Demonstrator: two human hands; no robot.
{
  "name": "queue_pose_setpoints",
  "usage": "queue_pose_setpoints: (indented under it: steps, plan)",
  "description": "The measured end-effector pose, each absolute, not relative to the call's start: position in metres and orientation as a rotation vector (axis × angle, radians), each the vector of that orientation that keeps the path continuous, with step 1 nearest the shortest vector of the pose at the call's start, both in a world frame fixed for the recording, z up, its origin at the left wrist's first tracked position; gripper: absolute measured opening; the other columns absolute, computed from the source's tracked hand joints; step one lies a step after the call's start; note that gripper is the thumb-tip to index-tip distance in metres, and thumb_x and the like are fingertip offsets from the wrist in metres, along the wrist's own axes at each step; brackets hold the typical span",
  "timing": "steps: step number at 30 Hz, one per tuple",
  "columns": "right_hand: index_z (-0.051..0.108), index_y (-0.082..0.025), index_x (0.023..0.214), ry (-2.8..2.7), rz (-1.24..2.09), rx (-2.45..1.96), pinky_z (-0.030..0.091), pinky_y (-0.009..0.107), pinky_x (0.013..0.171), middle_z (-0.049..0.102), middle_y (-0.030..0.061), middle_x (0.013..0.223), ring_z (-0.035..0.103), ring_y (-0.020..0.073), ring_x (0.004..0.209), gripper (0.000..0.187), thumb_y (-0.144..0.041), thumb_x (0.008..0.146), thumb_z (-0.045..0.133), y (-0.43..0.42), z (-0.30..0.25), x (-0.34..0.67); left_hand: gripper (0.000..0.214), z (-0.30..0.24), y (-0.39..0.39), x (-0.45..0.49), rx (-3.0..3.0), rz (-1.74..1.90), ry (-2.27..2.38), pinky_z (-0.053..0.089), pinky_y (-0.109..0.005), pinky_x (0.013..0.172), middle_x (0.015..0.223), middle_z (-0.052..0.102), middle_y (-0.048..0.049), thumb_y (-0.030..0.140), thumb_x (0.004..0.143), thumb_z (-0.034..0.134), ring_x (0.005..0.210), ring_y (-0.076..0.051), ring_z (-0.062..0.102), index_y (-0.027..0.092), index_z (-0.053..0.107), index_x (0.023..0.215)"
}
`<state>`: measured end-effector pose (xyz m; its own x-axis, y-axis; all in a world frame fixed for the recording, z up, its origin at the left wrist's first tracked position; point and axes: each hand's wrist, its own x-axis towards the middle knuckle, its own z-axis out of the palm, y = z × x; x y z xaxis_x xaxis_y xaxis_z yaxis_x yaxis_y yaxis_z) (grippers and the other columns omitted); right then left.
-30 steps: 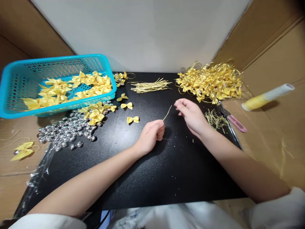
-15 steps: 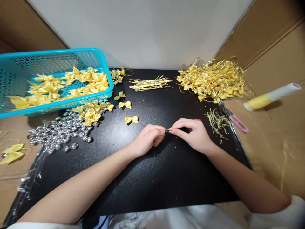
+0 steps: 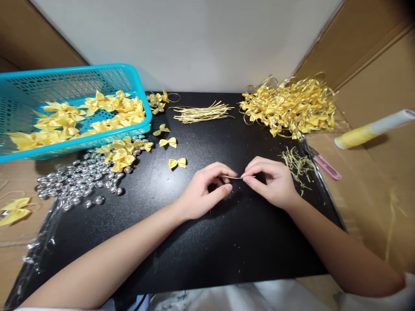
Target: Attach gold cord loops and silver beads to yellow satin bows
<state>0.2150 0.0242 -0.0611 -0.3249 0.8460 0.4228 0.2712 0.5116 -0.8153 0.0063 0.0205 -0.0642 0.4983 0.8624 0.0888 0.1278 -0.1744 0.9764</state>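
A short gold cord (image 3: pixel 236 177) spans the gap between my two hands over the black table. My right hand (image 3: pixel 270 181) pinches it between thumb and fingertips, with a bit of it sticking out past the grip. My left hand (image 3: pixel 207 190) has its thumb apart from its curved fingers, and the cord's other end lies against those fingers. To the left of my left hand sit a yellow ribbon bow (image 3: pixel 177 163) and a second yellow bow (image 3: pixel 167 142). Beyond my hands lies a bundle of cut gold cords (image 3: pixel 204 112).
A blue plastic basket (image 3: pixel 146 113) of yellow bows stands at the left, beside a spread of silver beads (image 3: pixel 81 181). At the back right is a heap of finished bows with cords (image 3: pixel 288 108). Cord trimmings (image 3: pixel 295 166) and pink-handled scissors (image 3: pixel 327 167) lie at the right edge.
My left hand has opened from a closed pinch, its thumb moving away from the fingers. My right hand has shifted slightly right, and more cord shows between the hands.
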Motion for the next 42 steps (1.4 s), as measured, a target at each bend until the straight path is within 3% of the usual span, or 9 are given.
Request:
queue_pose_setpoints:
  steps: [2,4,8,13,23,27,34,38,42]
  plan:
    - [0.068,-0.022,0.073,-1.916,0.718,-0.887,0.049,0.035,0.066,0.07,0.0014,0.067,0.063,0.0162,0.063,0.01,-0.019,0.081,0.067,0.023,-0.06,0.213,0.029,-0.06,0.024,0.007,1.756,0.929,0.9,0.049,-0.037,0.088,0.112,0.068,-0.0105,0.031,0.084,0.064,0.101,-0.023,0.062,0.019,0.067,0.11]
    - [0.069,-0.023,0.074,-1.963,0.652,-0.864,0.047,0.036,0.068,0.07,0.0005,0.067,0.063,0.0159,0.062,0.01,-0.019,0.082,0.067,0.022,-0.059,0.211,0.024,-0.057,0.026,0.008,1.889,0.93,0.917,0.046,-0.039,0.093,0.105,0.073,-0.0083,0.032,0.083,0.068,0.1,-0.023,0.063,0.02,0.07,0.104]
    - [0.069,-0.023,0.074,-2.015,0.519,-0.862,0.044,0.036,0.067,0.069,-0.0002,0.064,0.061,0.0142,0.058,0.011,-0.017,0.083,0.066,0.02,-0.059,0.209,0.02,-0.059,0.024,0.013,1.847,0.834,0.832,0.046,-0.035,0.084,0.074,0.072,-0.0036,0.028,0.09,0.061,0.079,-0.018,0.062,0.019,0.071,0.075]
    - [0.069,-0.024,0.072,-2.015,0.337,-0.905,0.042,0.036,0.066,0.067,-0.0015,0.061,0.058,0.0127,0.054,0.014,-0.019,0.083,0.064,0.018,-0.062,0.207,0.031,-0.074,0.017,0.018,1.201,0.92,0.839,0.047,-0.027,0.067,0.067,0.067,-0.0023,0.041,0.087,0.064,0.064,-0.013,0.059,0.017,0.07,0.069]
    - [0.069,-0.025,0.072,-2.151,-0.027,-0.888,0.04,0.036,0.07,0.067,-0.0038,0.062,0.056,0.0116,0.055,0.017,-0.016,0.084,0.062,0.015,-0.067,0.205,0.018,-0.077,0.016,0.024,0.825,1.004,0.946,0.043,-0.023,0.056,0.083,0.079,-0.0057,0.036,0.072,0.08,0.055,-0.008,0.049,0.022,0.081,0.082]
    - [0.067,-0.021,0.077,-2.179,-0.144,-0.85,0.039,0.036,0.074,0.068,-0.003,0.065,0.058,0.0116,0.059,0.013,-0.014,0.086,0.062,0.017,-0.068,0.207,0.009,-0.073,0.015,0.021,1.112,1.013,1.079,0.048,-0.023,0.063,0.087,0.079,-0.0049,0.028,0.074,0.078,0.07,-0.012,0.063,0.022,0.081,0.08]
    - [0.065,-0.021,0.084,-2.123,-0.006,-0.929,0.038,0.036,0.076,0.069,-0.0016,0.073,0.06,0.014,0.067,0.007,-0.015,0.088,0.063,0.018,-0.068,0.207,0.013,-0.07,0.015,0.017,1.227,0.964,1.156,0.041,-0.02,0.047,0.068,0.074,-0.0026,0.029,0.076,0.075,0.048,-0.008,0.051,0.018,0.08,0.079]
    - [0.066,-0.021,0.112,-2.149,0.023,-1.059,0.039,0.038,0.078,0.07,0.005,0.095,0.059,0.0208,0.086,0.024,-0.02,0.089,0.063,0.02,-0.07,0.209,0.015,-0.071,0.016,0.015,1.341,0.885,1.069,0.044,-0.022,0.052,0.07,0.074,-0.0057,0.029,0.078,0.074,0.057,-0.011,0.059,0.016,0.079,0.075]
    - [0.072,-0.024,0.102,-2.216,0.17,-1.118,0.036,0.039,0.08,0.067,0.0045,0.098,0.056,0.0216,0.09,0.015,-0.023,0.089,0.065,0.022,-0.074,0.208,0.015,-0.073,0.016,0.012,1.37,0.868,0.986,0.048,-0.024,0.06,0.072,0.073,-0.006,0.029,0.079,0.073,0.065,-0.014,0.064,0.016,0.079,0.074]
